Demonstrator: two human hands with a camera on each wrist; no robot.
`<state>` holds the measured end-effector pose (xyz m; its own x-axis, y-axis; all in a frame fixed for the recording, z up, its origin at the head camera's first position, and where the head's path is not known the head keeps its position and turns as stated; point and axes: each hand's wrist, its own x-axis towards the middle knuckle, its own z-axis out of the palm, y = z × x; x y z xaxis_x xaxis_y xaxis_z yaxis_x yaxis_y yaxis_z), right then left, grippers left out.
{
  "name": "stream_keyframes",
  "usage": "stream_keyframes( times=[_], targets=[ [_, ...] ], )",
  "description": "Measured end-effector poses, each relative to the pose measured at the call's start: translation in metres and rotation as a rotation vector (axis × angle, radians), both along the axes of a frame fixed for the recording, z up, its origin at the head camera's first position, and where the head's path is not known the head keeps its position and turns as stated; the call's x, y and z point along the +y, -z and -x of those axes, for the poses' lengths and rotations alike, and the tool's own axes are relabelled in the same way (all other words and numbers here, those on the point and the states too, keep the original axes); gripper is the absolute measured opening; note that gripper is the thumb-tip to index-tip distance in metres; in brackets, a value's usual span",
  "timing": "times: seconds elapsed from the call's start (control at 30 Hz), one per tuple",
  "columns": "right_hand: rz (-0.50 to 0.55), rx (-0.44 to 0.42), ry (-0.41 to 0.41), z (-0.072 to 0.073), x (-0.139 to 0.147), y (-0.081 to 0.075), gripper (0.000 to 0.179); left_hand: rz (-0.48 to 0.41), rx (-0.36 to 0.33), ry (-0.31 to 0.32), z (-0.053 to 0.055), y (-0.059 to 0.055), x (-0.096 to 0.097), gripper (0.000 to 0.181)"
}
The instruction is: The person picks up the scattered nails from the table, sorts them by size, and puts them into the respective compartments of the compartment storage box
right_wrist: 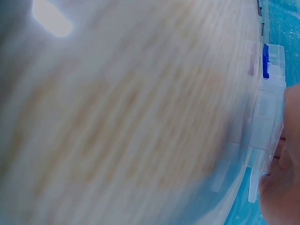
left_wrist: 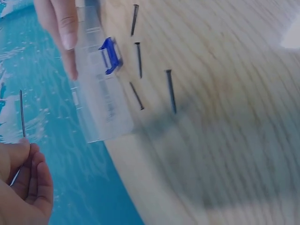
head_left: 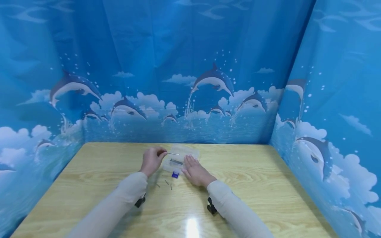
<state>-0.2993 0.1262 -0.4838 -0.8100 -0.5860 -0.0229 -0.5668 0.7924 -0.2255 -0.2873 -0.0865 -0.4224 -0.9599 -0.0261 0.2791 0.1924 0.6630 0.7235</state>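
In the head view my left hand (head_left: pixel 151 161) pinches a thin metal nail (head_left: pixel 173 154) between thumb and fingertips, pointing it to the right over a clear plastic box (head_left: pixel 192 151). The left wrist view shows the same nail (left_wrist: pixel 22 115) standing out of the fingers. My right hand (head_left: pixel 196 172) rests on the right side of the box with fingers extended. Several nails (head_left: pixel 176 161) lie together inside the box. A blue latch (head_left: pixel 175 174) sits on its near edge. The right palm and part of the box wall cover each other in the right wrist view.
Several loose nails, among them one nail (left_wrist: pixel 171 91) with a flat head, lie scattered on the wooden table (head_left: pixel 253 178) nearer to me than the box. A blue dolphin curtain (head_left: pixel 166 66) hangs behind the table's far edge and along its sides.
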Motion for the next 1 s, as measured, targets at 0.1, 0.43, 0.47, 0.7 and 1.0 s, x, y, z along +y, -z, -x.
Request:
stream_keyframes(
  times=[0.1,0.43,0.47,0.7,1.0],
  targets=[
    [-0.008,0.002,0.005,0.0,-0.001,-0.001,0.06,0.002,-0.001,-0.015,0.004,0.006,0.006,0.011],
    [-0.031,0.01,0.014,0.001,-0.001,-0.001,0.061,0.034,-0.075,-0.075,0.017,0.023,0.019,0.01],
    [-0.032,0.008,0.016,0.001,-0.001,-0.001,0.061,0.035,-0.083,-0.08,0.018,0.024,0.019,0.01],
    [-0.028,0.002,0.012,0.001,-0.002,0.002,0.061,0.048,-0.129,-0.121,0.023,0.04,0.024,0.011],
    [-0.03,-0.001,0.023,0.001,-0.002,0.0,0.061,0.09,-0.127,-0.144,0.023,0.043,0.027,0.01]
  ],
)
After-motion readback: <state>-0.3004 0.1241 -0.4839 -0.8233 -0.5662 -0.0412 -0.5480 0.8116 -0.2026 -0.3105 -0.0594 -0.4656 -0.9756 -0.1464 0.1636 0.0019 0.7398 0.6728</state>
